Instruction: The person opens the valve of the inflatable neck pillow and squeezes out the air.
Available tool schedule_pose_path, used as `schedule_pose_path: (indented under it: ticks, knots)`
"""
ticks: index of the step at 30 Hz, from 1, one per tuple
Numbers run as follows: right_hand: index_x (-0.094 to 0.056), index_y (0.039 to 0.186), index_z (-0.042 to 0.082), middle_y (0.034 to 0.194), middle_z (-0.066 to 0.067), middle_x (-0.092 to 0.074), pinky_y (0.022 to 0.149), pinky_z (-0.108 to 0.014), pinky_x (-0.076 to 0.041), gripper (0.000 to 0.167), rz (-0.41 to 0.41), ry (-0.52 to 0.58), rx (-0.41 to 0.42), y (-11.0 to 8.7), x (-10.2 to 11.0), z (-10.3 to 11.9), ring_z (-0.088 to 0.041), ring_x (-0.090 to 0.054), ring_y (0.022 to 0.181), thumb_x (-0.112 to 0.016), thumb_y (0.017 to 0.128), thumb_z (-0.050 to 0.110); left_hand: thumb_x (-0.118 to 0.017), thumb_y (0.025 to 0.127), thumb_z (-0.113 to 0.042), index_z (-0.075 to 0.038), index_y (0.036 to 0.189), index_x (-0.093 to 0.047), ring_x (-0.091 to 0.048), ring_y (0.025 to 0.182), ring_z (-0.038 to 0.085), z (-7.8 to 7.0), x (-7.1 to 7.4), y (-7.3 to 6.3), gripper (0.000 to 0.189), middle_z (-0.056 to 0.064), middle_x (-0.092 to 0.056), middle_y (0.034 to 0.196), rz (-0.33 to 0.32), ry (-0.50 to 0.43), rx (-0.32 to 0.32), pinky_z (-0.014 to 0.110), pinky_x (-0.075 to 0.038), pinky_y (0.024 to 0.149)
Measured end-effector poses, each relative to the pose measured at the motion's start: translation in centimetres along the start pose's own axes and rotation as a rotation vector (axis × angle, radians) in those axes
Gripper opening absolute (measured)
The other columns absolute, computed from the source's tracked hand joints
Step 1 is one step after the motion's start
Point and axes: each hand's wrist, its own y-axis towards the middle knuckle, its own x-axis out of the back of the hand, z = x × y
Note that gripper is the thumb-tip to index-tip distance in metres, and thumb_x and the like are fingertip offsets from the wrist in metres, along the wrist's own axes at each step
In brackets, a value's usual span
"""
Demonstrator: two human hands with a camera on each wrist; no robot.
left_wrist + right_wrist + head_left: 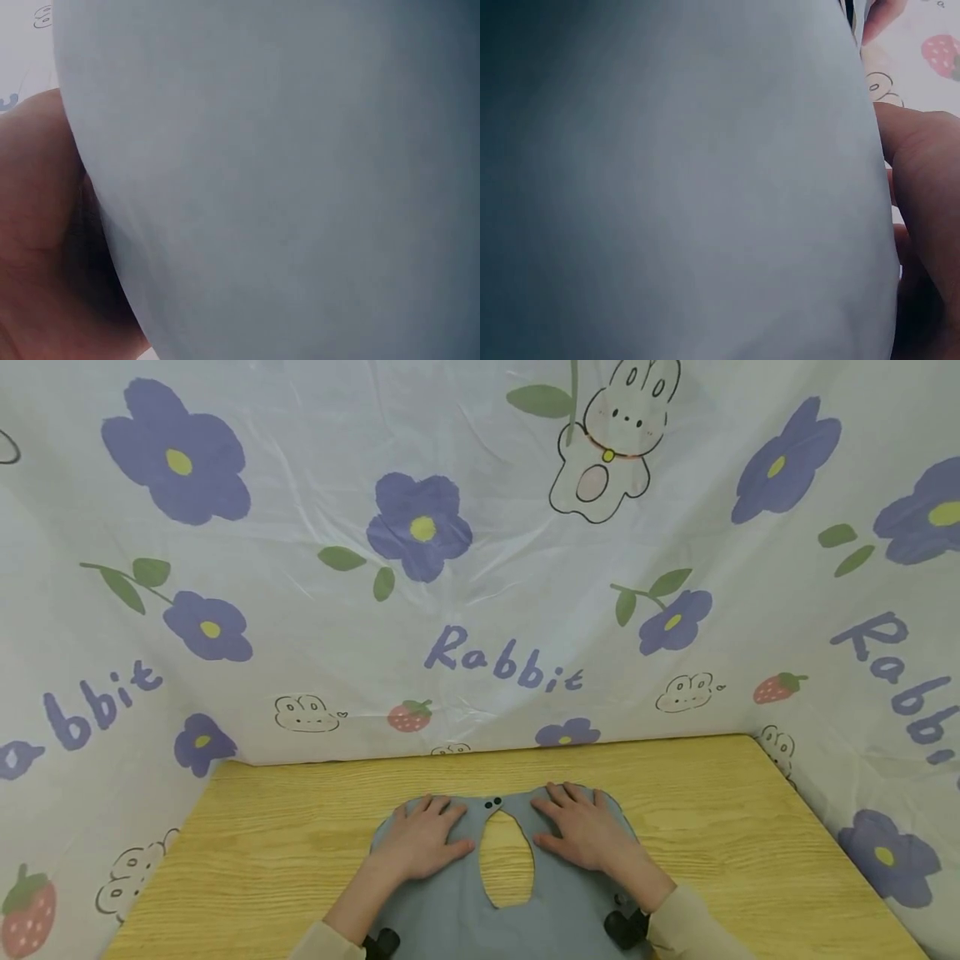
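A grey-blue bib lies spread on the wooden table, its oval neck opening showing the wood beneath. Two dark snaps sit together at the top, where the neck straps meet. On the upper left part of the bib rests my left hand, fingers spread and pointing away. My right hand lies on the upper right part in the same way, its thumb near the neck opening. In both wrist views, the grey-blue cloth fills most of the picture and hides most of the fingers.
The wooden table extends to both sides of the bib. A white curtain printed with flowers, rabbits and strawberries hangs behind the table and along both sides. Black devices are worn at the wrists.
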Motion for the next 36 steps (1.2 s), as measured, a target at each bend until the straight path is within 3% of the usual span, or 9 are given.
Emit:
schedule_pose_path:
  ticks: [9,15,22,29,36]
  knots:
    - [-0.052,0.152,0.018,0.16,-0.018,-0.038,0.109,-0.073,-0.029,0.059,-0.009,0.024,0.002,-0.3,-0.1,0.1,-0.041,-0.034,0.147,-0.062,0.102,0.047,-0.066,0.098,-0.052,-0.011,0.145,-0.059,-0.037,0.142,0.049,0.3,0.3,-0.4,0.063,0.019,-0.048,0.151,-0.034,-0.06,-0.007,0.078,-0.028,0.106]
    - [-0.055,0.149,0.014,0.158,-0.021,-0.04,0.105,-0.073,-0.034,0.058,-0.073,0.002,0.022,-1.5,0.7,0.3,-0.043,-0.038,0.144,-0.07,0.099,0.039,-0.069,0.096,-0.051,-0.011,0.145,-0.059,-0.035,0.143,0.051,-0.3,1.4,-2.4,0.064,0.02,-0.047,0.152,-0.102,-0.041,-0.026,0.078,-0.029,0.105]
    - [-0.054,0.149,0.013,0.157,-0.021,-0.04,0.101,-0.075,-0.036,0.063,-0.093,-0.004,0.011,-2.5,0.8,0.0,-0.044,-0.038,0.143,-0.071,0.097,0.045,-0.07,0.094,-0.054,-0.011,0.143,-0.06,-0.039,0.139,0.053,-1.1,1.8,-4.5,0.067,0.02,-0.049,0.15,-0.135,0.012,-0.024,0.077,-0.036,0.101]
    - [-0.052,0.151,0.013,0.16,-0.022,-0.036,0.104,-0.075,-0.033,0.075,-0.041,0.013,-0.025,-2.7,0.3,-0.2,-0.045,-0.033,0.146,-0.067,0.094,0.059,-0.072,0.092,-0.055,-0.014,0.139,-0.063,-0.041,0.135,0.056,-1.0,0.7,-4.6,0.063,0.018,-0.051,0.146,-0.122,0.018,-0.016,0.079,-0.039,0.094]
    - [-0.052,0.151,0.013,0.16,-0.022,-0.037,0.104,-0.074,-0.034,0.075,-0.03,-0.006,-0.036,-2.7,-0.1,-0.1,-0.045,-0.034,0.146,-0.065,0.094,0.061,-0.071,0.091,-0.057,-0.015,0.141,-0.062,-0.038,0.138,0.056,-0.8,0.0,-4.4,0.066,0.019,-0.048,0.149,-0.101,0.012,-0.004,0.08,-0.039,0.094]
